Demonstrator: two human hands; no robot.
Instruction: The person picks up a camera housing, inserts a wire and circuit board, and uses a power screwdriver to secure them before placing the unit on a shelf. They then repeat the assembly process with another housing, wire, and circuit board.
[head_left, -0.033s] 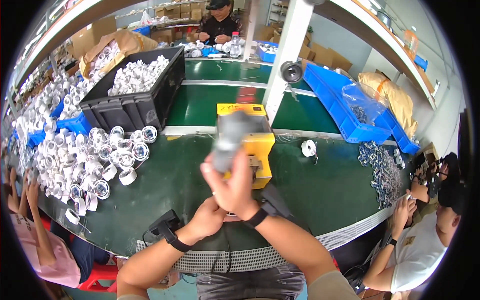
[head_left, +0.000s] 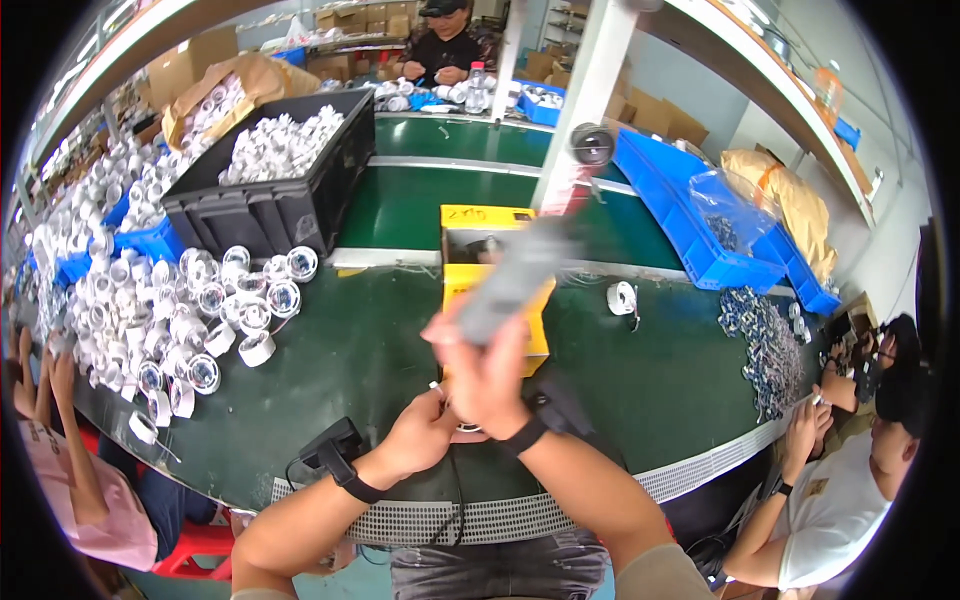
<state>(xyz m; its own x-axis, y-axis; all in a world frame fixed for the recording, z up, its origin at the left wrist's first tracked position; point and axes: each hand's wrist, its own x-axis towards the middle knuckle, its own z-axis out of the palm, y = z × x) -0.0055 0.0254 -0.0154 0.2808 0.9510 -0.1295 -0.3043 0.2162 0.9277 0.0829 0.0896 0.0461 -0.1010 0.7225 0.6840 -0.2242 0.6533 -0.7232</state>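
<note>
My right hand [head_left: 485, 382] is wrapped round a long grey handheld tool [head_left: 512, 284], smeared by motion and tilted up to the right. Its exact kind is not clear. Lower down, my left hand [head_left: 424, 430] pinches a small round white part [head_left: 468, 428] near the bench's front edge, mostly covered by my hands. Just beyond the tool stands a yellow open-topped box-like fixture [head_left: 452, 282], partly hidden by the tool and my right hand.
White round lamp housings [head_left: 150, 320] pile up at left, before a black crate [head_left: 250, 205] of white parts. One white ring part [head_left: 621, 297] lies right of the fixture. Blue trays [head_left: 700, 235] and small metal parts [head_left: 760, 345] sit further right. Co-workers sit on both sides.
My right hand and the grey tool have swung to the right, and the tool leans further over. My left hand stays nearly in place on the white part.
</note>
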